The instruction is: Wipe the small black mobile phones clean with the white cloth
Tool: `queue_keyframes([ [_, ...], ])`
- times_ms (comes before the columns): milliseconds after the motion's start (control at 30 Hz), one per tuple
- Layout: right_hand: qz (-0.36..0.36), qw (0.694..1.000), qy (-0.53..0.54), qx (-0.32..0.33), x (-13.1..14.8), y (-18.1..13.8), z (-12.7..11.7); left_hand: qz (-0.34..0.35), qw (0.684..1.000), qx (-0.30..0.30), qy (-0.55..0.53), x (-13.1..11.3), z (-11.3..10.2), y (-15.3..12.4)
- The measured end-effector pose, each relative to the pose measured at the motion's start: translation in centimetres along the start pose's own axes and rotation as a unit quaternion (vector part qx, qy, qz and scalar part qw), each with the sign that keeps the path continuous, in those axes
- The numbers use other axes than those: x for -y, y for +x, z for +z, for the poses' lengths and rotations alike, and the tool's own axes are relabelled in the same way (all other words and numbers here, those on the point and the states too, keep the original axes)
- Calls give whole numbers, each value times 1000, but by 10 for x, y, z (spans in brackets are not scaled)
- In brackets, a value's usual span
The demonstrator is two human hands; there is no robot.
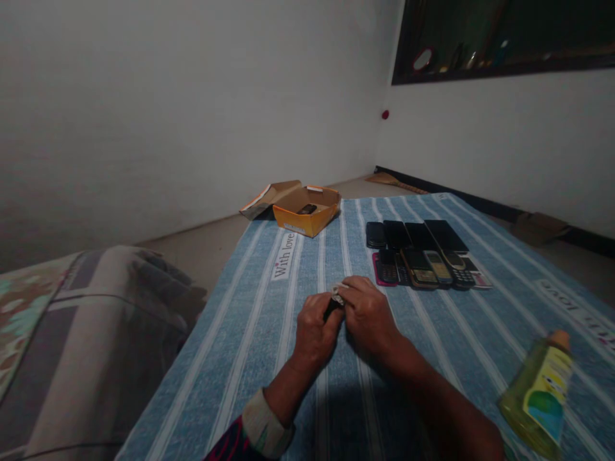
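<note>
My left hand [314, 326] is closed round a small dark object [330, 310], mostly hidden by the fingers; its kind cannot be made out. Pressed against the top of that object, my right hand [369, 315] pinches a crumpled pale cloth [338, 293]. Both hands meet above the middle of the striped blue cloth [259, 320]. Beyond them to the right lie several mobile phones in two rows, among them a large black phone [446, 235] and a keypad phone [437, 266].
An open orange cardboard box [307, 224] with a dark phone [307, 209] inside stands at the far left. At the near right is a bottle of yellow-green liquid [541, 394]. Left of the blue surface sits a cloth-covered piece of furniture [96, 346].
</note>
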State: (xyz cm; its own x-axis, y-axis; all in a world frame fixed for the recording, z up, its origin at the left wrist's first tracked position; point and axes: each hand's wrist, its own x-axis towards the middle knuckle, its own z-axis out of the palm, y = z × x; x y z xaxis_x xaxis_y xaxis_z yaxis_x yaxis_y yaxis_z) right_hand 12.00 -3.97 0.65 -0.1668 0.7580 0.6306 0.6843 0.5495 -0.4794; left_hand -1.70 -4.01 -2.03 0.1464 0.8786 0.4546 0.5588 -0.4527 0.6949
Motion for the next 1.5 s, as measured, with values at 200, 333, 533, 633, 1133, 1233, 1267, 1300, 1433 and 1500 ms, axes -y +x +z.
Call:
queue_keyframes([
  [200, 87, 993, 86, -4, -19, 4, 0, 12, 1000, -11, -3, 0, 3, -3],
  [333, 56, 995, 81, -28, -12, 5, -4, 22, 999, -32, -28, 1, 6, 0],
  [533, -83, 995, -40, -24, 14, -2, -1, -1, 998, -31, -46, 5, 5, 0],
  [633, -118, 990, -69, -18, 18, -5, 3, 0, 999, -26, -36, 6, 2, -2],
  [1133, -31, 998, -18, -49, -3, -5, 3, 49, 998, -35, 23, 2, 5, -4],
  [1233, -83, 995, -40, -45, 8, -7, 3, 27, 999, -22, 27, 4, 2, -3],
  [1267, -92, 994, -38, -45, 9, -7, 3, 24, 999, -20, 26, 4, 2, -3],
  [1300, -95, 994, -31, -45, 8, -7, 4, 21, 999, -21, 23, 4, 1, -3],
  [1433, -26, 998, 27, -59, -5, -5, 5, 22, 999, -29, 8, 4, 4, -3],
  [1500, 27, 995, 73, -67, -12, -3, 4, 28, 999, -29, 4, 5, 5, -4],
])
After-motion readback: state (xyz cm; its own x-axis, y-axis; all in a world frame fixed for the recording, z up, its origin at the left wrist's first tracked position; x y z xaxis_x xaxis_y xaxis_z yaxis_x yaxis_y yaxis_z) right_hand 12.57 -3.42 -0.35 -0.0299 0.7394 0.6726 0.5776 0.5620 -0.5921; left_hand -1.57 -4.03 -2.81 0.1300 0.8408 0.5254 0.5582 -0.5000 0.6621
